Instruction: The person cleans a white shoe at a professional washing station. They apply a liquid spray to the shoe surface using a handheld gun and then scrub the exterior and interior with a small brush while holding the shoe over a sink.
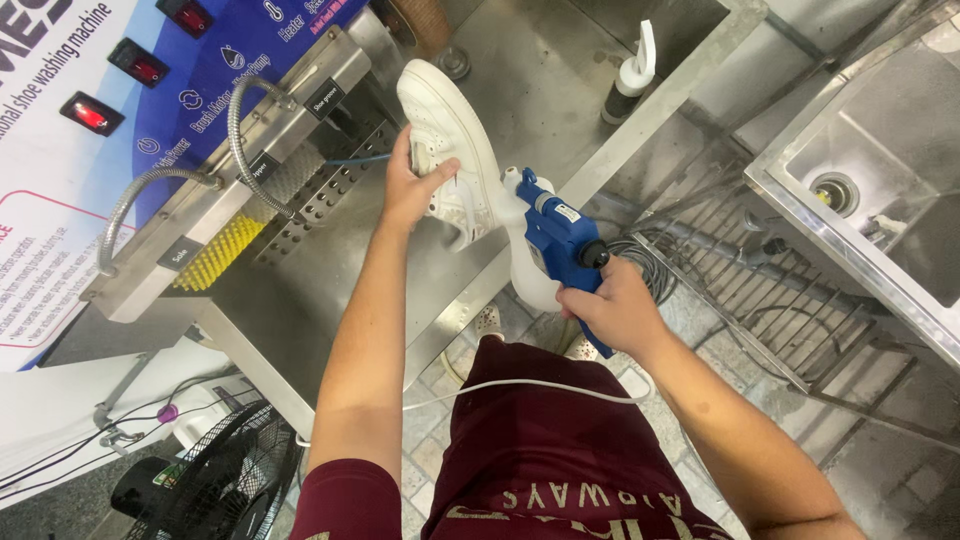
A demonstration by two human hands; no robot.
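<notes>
My left hand [412, 186] grips a white sneaker [452, 140] by its upper and holds it tilted over the steel basin of a shoe washing machine [300, 250]. My right hand [612, 305] holds a blue handheld tool with a white nozzle [556, 232], shaped like a pistol. Its tip points at the heel side of the sneaker, close to or touching it. A white cable [540, 385] runs from the tool across my lap.
A yellow brush [210, 255] and flexible metal hoses [240, 130] sit on the machine's left side. A spray bottle [630, 75] stands at the back of the basin. A steel sink [880, 170] is at right, a black fan [215, 485] at lower left.
</notes>
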